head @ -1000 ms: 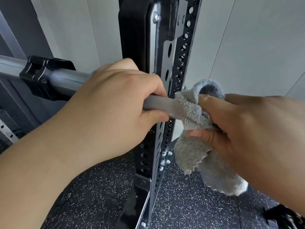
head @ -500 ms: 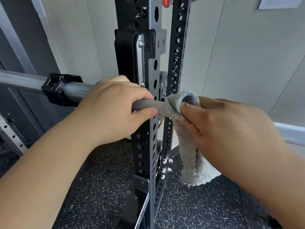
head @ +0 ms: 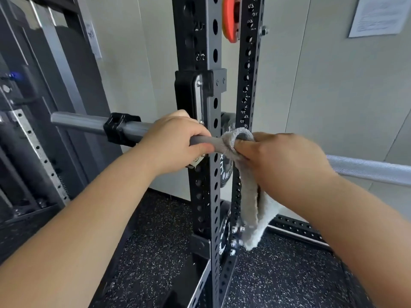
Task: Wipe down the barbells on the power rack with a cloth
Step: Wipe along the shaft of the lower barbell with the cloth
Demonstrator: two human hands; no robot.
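A grey steel barbell (head: 84, 122) lies across the black power rack upright (head: 206, 174), with a black collar (head: 121, 129) on its sleeve at the left. My left hand (head: 175, 141) grips the bar just left of the upright. My right hand (head: 280, 158) holds a grey cloth (head: 249, 196) looped around the bar right beside the left hand; the cloth's loose end hangs down. The knurled shaft (head: 373, 170) continues to the right past my right wrist.
A black J-hook (head: 195, 90) sits on the upright above my left hand. An orange plate (head: 231, 18) hangs high on the rack. A dark machine with a perforated rail (head: 37, 152) stands at the left. Speckled rubber flooring (head: 155, 241) lies below; a paper notice (head: 378, 14) hangs on the wall.
The view has pulled back and risen, showing more of the rack. Both hands keep their hold on the bar; the cloth now hangs longer and straighter below my right hand.
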